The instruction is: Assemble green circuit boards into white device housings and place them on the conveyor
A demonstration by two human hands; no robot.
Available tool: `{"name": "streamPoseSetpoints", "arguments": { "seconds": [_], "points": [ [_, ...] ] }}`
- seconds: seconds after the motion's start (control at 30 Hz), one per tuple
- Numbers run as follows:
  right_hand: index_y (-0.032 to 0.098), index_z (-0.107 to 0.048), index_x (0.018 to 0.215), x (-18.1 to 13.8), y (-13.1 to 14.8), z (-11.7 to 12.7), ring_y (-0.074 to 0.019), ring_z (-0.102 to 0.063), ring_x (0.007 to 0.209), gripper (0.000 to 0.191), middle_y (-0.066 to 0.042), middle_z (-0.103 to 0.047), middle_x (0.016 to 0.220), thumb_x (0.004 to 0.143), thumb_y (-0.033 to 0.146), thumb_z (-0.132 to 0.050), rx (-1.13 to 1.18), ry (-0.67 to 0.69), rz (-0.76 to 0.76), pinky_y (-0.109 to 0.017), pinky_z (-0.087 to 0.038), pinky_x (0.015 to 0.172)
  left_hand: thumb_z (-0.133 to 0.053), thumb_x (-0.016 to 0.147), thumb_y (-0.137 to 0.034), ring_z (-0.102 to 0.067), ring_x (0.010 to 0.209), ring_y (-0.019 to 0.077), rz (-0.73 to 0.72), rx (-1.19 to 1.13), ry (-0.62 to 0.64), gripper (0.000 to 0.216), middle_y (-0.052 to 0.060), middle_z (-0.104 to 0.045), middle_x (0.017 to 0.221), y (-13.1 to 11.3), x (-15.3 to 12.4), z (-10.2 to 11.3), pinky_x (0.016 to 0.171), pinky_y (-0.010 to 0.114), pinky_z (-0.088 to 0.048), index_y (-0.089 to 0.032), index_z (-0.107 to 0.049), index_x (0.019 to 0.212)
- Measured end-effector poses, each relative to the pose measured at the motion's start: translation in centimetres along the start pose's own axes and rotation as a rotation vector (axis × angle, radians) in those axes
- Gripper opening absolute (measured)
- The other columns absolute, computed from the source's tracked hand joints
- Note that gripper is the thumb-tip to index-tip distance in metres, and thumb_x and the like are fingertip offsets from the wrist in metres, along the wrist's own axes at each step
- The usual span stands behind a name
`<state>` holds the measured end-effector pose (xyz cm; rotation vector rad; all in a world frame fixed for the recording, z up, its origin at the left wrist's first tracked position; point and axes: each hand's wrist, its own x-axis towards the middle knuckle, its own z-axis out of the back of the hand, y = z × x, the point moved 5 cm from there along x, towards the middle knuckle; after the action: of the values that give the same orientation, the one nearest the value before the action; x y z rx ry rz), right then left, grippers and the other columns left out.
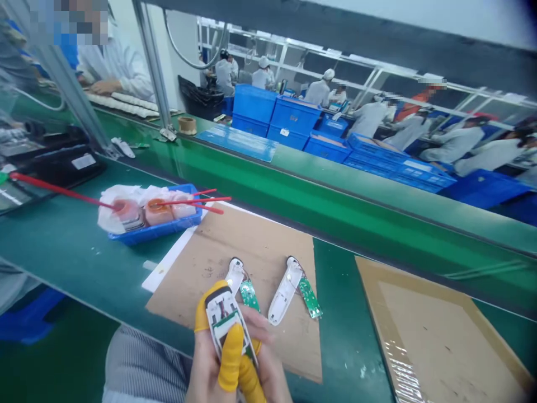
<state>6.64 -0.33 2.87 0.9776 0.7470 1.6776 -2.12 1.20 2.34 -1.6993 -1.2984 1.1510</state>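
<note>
Both hands are around a white handheld device housing with a dark rounded end, wires and a green circuit board inside. My left hand grips it from the left; its yellow-cotted thumb presses on the board area. My right hand closes on its lower right side, also with yellow finger cots. Past my hands, on brown cardboard, lie two similar white housings, one partly hidden, the other in full view. Each has a green circuit board hanging out by wires on its right.
To the left stands a blue tray of small jars with red sticks jutting out. A taped cardboard sheet lies at right. Across a green divider are stacked blue crates. A co-worker sits at upper left; others work farther back.
</note>
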Motion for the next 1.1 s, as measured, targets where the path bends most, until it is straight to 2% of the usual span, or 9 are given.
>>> {"name": "streamPoseSetpoints", "arguments": {
  "seconds": [0.13,0.27,0.33,0.43,0.63,0.8,0.93,1.03,1.1],
  "points": [
    [0.017,-0.068,0.093,2.7,-2.2,1.2,-0.0145,-0.065,0.067,0.062,-0.004,-0.066,0.076,0.088,0.068,-0.034,0.186,0.205,-0.083,-0.021,-0.053,0.061,-0.055,0.083,-0.045,-0.048,0.124,0.0246,0.095,0.306,0.101,0.031,0.008,-0.06,0.124,0.7,2.6,1.3,0.108,0.035,-0.032,-0.023,-0.058,0.105],
    [0.014,-0.063,0.063,9.1,-9.0,7.2,-0.0125,-0.058,0.058,0.052,0.0,-0.059,0.061,0.074,0.065,-0.062,0.145,0.227,-0.21,-0.023,-0.049,0.055,-0.041,0.082,-0.056,-0.035,0.134,0.0299,0.094,0.801,0.025,0.062,0.014,-0.043,0.143,0.8,7.1,4.5,0.111,0.049,-0.025,-0.019,-0.038,0.131],
    [0.013,-0.063,0.081,13.3,-14.0,11.3,-0.0129,-0.06,0.069,0.033,0.0,-0.063,0.077,0.083,0.046,-0.064,0.064,0.096,-0.329,-0.028,-0.051,0.065,-0.036,0.081,-0.056,-0.043,0.127,0.0334,0.118,1.043,-0.006,0.062,0.018,-0.052,0.133,0.5,9.1,5.3,0.106,0.052,-0.03,-0.014,-0.042,0.126],
    [0.014,-0.058,0.102,18.9,-20.8,16.7,-0.0152,-0.06,0.085,0.022,-0.004,-0.061,0.099,0.09,0.032,-0.058,-0.06,-0.137,-0.513,-0.034,-0.053,0.075,-0.031,0.083,-0.046,-0.06,0.104,0.0346,0.252,1.311,0.144,0.045,0.018,-0.066,0.106,0.8,10.6,4.5,0.089,0.05,-0.044,-0.014,-0.056,0.103],
    [0.013,-0.058,0.103,23.3,-27.8,20.8,-0.0138,-0.061,0.08,0.022,-0.004,-0.061,0.097,0.091,0.031,-0.057,-0.161,-0.182,-0.802,-0.031,-0.054,0.07,-0.03,0.081,-0.026,-0.064,0.1,0.034,0.31,1.507,0.263,0.039,0.019,-0.067,0.105,1.2,10.9,3.3,0.084,0.047,-0.046,-0.014,-0.059,0.106],
    [0.014,-0.056,0.109,23.3,-26.9,22.8,-0.0168,-0.061,0.089,0.026,-0.006,-0.06,0.106,0.09,0.031,-0.058,-0.237,-0.293,-0.867,-0.035,-0.054,0.076,-0.032,0.083,-0.033,-0.062,0.104,0.033,0.252,1.354,0.171,0.047,0.018,-0.068,0.108,2.1,10.5,4.6,0.09,0.044,-0.045,-0.012,-0.055,0.117],
    [0.016,-0.053,0.116,21.8,-20.9,21.5,-0.0179,-0.058,0.095,0.03,-0.008,-0.056,0.116,0.093,0.035,-0.052,-0.156,-0.316,-0.744,-0.037,-0.051,0.081,-0.037,0.082,-0.053,-0.064,0.092,0.0266,0.218,0.832,-0.031,0.044,0.012,-0.07,0.095,1.7,9.0,4.7,0.08,0.033,-0.049,-0.018,-0.059,0.099],
    [0.014,-0.061,0.095,17.4,-14.6,15.9,-0.0105,-0.057,0.064,0.042,-0.004,-0.064,0.087,0.088,0.055,-0.052,0.077,-0.005,-0.62,-0.024,-0.047,0.058,-0.03,0.082,-0.065,-0.059,0.06,0.0189,0.224,0.521,0.037,0.051,0.004,-0.062,0.064,1.2,7.8,2.8,0.06,0.028,-0.048,-0.021,-0.055,0.074],
    [0.015,-0.064,0.08,12.6,-10.6,11.0,-0.0105,-0.052,0.046,0.068,-0.003,-0.063,0.069,0.067,0.081,-0.052,0.276,0.306,-0.582,-0.022,-0.038,0.04,-0.034,0.082,-0.064,-0.055,0.056,0.0168,0.13,0.482,0.055,0.049,0.002,-0.058,0.059,0.6,7.3,1.9,0.058,0.027,-0.046,-0.021,-0.053,0.068]
  ]
}}
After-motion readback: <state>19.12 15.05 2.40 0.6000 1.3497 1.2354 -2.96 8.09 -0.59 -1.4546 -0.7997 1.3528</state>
